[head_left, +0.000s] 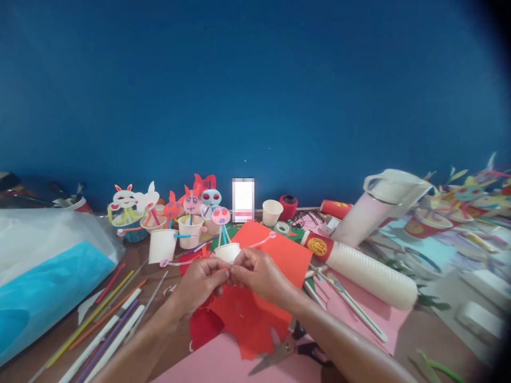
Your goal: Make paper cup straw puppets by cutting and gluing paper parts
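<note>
My left hand (pixel 202 283) and my right hand (pixel 258 275) meet at the middle of the table, fingertips pinched together on a white paper cup figure (pixel 228 251). The figure has thin pink straw arms; one arm (pixel 261 241) curves off to the right and ends in a small pink paper hand. A pink round paper face (pixel 221 216) on sticks stands just behind the cup. Under my hands lies a sheet of red paper (pixel 255 298) on pink paper (pixel 223 364).
Finished cup puppets (pixel 187 213) stand in a row at the back. A sleeve of stacked cups (pixel 367 271) and a white jug (pixel 383 205) lie right. Scissors (pixel 285 351) rest near my right forearm. Coloured straws (pixel 107 319) and a plastic bag (pixel 43 266) lie left.
</note>
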Tool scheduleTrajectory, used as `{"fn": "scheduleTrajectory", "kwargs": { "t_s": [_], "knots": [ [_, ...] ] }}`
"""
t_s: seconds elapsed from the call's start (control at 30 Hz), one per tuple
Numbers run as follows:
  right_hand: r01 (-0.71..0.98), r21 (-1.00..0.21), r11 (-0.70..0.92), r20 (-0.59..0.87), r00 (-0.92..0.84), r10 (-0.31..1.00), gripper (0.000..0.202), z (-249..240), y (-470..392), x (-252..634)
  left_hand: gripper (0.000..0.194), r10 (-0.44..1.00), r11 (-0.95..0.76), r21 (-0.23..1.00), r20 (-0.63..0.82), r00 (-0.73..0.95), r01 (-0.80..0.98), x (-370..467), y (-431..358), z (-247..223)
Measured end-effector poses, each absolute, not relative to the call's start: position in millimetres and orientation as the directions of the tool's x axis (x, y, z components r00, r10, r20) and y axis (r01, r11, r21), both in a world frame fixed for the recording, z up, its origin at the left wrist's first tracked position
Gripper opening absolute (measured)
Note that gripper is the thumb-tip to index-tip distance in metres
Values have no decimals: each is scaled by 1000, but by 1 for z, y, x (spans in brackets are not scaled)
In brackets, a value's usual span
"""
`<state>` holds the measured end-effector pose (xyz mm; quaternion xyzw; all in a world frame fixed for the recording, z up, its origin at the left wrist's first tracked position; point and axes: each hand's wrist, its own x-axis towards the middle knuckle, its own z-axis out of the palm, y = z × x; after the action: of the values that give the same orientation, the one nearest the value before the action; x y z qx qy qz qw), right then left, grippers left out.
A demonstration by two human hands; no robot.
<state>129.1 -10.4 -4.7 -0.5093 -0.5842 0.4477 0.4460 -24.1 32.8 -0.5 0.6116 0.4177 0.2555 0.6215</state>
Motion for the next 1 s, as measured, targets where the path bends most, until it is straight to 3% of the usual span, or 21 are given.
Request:
{"fn": "scheduleTrajectory", "kwargs": {
  "t_s": [0.6,0.87,1.0],
  "knots": [
    [43,-998,40,36,-98,995,10,-3,-6,129,13,869,155,976,-207,449,151,-26,35,-2],
    [97,-992,78,78,-9,997,18,6,-4,143,11,902,148,989,-147,405,29,-34,40,-2],
    [212,-969,125,124,-16,992,18,12,-6,147,12,902,170,985,-153,403,-7,-33,40,0]
  ]
}}
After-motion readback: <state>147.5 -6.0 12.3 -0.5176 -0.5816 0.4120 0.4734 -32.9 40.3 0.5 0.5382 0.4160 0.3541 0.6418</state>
